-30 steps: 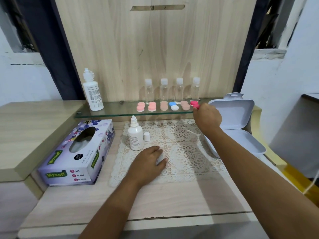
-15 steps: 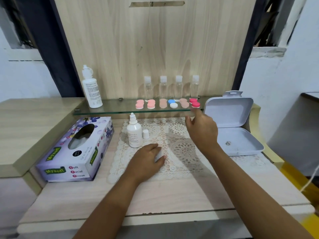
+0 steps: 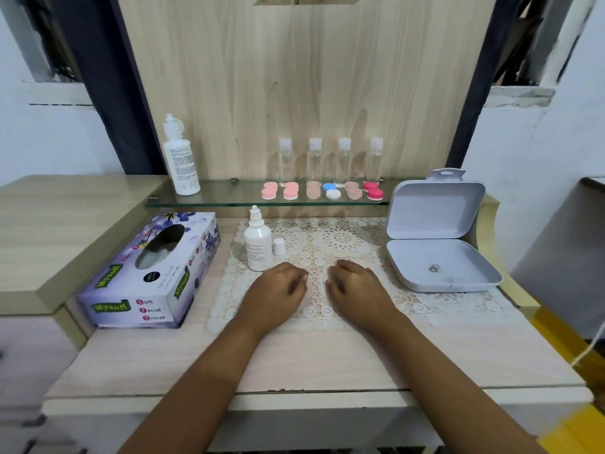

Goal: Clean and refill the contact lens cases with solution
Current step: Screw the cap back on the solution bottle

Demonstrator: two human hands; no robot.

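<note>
Lace mat [image 3: 340, 240] on the tabletop [image 3: 294, 362] carries both hands: the left hand [image 3: 275, 291] and right hand [image 3: 358, 290] rest side by side, fingers loosely curled, holding nothing. Lens cases [image 3: 322, 190] sit in a row on the glass shelf [image 3: 229, 199] behind; the solution bottle [image 3: 258, 245] stands near the left hand.

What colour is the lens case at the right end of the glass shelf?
The lens case is deep pink; the head view shows it best.

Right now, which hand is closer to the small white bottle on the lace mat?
Left. The left hand rests just right of the small white bottle; the right hand lies farther right, nearer the grey box.
</note>
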